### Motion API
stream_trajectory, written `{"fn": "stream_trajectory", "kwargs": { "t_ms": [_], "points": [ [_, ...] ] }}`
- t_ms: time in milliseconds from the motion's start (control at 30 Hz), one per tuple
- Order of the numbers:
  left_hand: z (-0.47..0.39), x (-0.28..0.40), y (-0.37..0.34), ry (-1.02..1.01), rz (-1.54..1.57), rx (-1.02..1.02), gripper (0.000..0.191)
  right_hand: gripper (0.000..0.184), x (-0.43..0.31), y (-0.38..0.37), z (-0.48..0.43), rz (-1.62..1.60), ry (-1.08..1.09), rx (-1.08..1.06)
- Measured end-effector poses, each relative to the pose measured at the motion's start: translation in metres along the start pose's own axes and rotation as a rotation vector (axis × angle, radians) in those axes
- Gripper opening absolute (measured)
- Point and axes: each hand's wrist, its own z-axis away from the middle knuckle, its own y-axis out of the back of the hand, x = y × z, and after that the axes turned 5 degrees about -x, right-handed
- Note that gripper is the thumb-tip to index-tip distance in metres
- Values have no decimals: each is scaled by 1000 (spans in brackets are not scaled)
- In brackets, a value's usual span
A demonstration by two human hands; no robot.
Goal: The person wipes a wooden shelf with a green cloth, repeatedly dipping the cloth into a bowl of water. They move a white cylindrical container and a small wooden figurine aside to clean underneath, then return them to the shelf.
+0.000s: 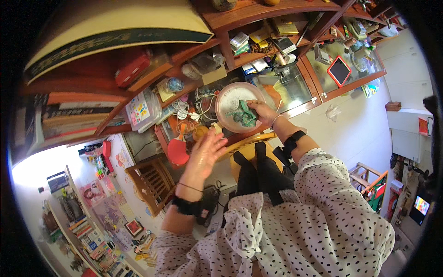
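My right hand [263,112] grips a crumpled green cloth [245,114] over a round, pale pink plastic basin [230,98]. The basin stands on the glass-topped wooden desk, and its bottom shows around the cloth. My left hand [206,152] is raised to the left of the basin, with its fingers spread and nothing seen in it. Just beyond those fingers lie a small cream-coloured item [216,128] and a rounded tan object [200,133], partly hidden. A red table tennis bat [178,151] lies at the desk's left edge.
White cables [207,100] tangle behind the basin. Shelves above hold boxes and a clear plastic container [143,110]. A red-framed tablet [339,71] lies on the cabinet at right. Below me are a yellow wooden chair [273,152] and, left, a slatted chair [152,180].
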Motion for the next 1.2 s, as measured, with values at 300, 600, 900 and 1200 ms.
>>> {"fn": "stream_trajectory", "kwargs": {
  "t_ms": [300,600,900,1200],
  "points": [
    [-174,-100,41,199,330,52,66,56,30,68,-61,1241,303,251],
    [-239,-120,33,210,278,245,80,63,47,34,-72,2123,114,146],
    [-260,-131,41,164,121,266,81,54,56,26,-84,2148,-229,-104],
    [-266,-131,32,214,184,284,80,65,65,40,-74,1899,-18,221]
  ]
}}
